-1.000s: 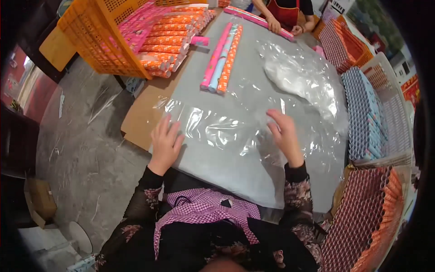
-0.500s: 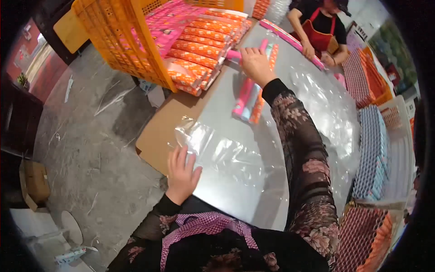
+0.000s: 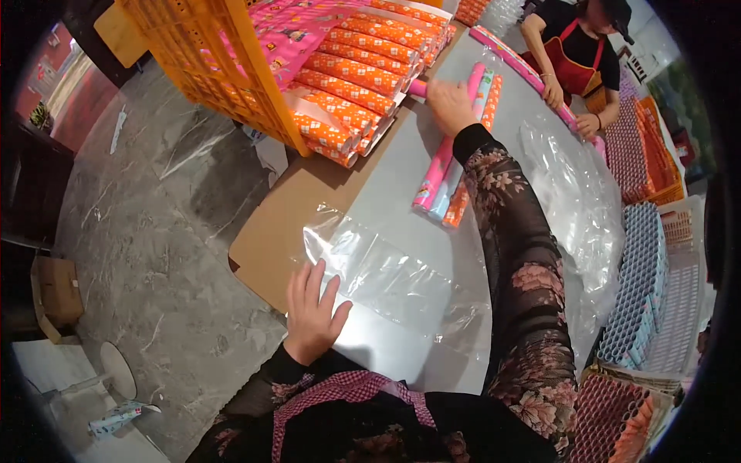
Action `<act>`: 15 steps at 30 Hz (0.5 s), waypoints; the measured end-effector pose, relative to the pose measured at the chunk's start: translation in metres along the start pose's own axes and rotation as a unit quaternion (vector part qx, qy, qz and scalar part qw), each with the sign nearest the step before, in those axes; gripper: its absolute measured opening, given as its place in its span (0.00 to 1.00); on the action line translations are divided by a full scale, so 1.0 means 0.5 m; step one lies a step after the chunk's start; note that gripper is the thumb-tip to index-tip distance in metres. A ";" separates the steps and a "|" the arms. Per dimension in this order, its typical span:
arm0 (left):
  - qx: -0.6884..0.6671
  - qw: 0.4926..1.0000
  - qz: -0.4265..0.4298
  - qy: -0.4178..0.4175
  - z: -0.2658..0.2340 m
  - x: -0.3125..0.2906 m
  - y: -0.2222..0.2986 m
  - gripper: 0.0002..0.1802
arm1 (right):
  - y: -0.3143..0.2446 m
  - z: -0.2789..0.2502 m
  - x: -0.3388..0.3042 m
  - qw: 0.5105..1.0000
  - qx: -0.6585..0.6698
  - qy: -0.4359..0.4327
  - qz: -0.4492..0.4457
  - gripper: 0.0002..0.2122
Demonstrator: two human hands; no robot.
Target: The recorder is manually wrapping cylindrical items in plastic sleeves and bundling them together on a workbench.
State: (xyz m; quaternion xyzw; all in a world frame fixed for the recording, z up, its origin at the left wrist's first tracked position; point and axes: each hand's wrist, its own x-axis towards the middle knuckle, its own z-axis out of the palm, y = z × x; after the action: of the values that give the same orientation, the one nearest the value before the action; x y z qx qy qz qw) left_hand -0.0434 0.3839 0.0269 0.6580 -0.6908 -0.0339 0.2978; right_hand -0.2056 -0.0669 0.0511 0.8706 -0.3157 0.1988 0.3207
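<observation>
My left hand (image 3: 312, 315) lies with fingers spread on the near edge of a clear plastic bag (image 3: 394, 274), which is spread flat on the grey table. Farther off, my right hand (image 3: 451, 106) is closed around a pink roll (image 3: 417, 87); only its end shows left of the fingers. Under that wrist lie three wrapping paper rolls side by side: a pink one (image 3: 434, 179), a light blue one (image 3: 446, 197) and an orange one (image 3: 457, 207). My right hand and wrist hide part of them.
A yellow-orange crate (image 3: 266, 85) of orange patterned rolls (image 3: 347, 76) stands at the far left, over cardboard (image 3: 270, 231). More clear plastic (image 3: 575, 208) is heaped at the right. Across the table a co-worker (image 3: 575, 58) handles a long pink roll (image 3: 513, 62). Crates of rolls (image 3: 637, 282) line the right side.
The view has shifted slightly. My right hand stays closed at the pink roll and my left hand stays at the bag's edge. The co-worker's hands have moved farther apart along their roll.
</observation>
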 end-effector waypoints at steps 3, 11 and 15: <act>0.000 1.000 -0.003 0.000 0.002 -0.002 0.001 0.26 | 0.043 -0.033 -0.039 0.997 0.025 -0.066 0.019 0.02; 0.016 1.000 0.009 0.024 0.005 -0.005 0.008 0.25 | 0.185 -0.207 -0.210 0.973 0.021 -0.217 0.075 0.05; -0.002 0.999 0.020 0.041 0.011 -0.005 0.012 0.23 | 0.249 -0.339 -0.358 0.958 0.020 -0.256 0.124 0.10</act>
State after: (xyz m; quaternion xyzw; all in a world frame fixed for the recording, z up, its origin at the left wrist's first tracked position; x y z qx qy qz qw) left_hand -0.0516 0.3850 0.0242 0.6442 -0.6911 -0.0026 0.3277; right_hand -0.4434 0.0506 0.1278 0.8526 -0.4887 0.0133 0.1846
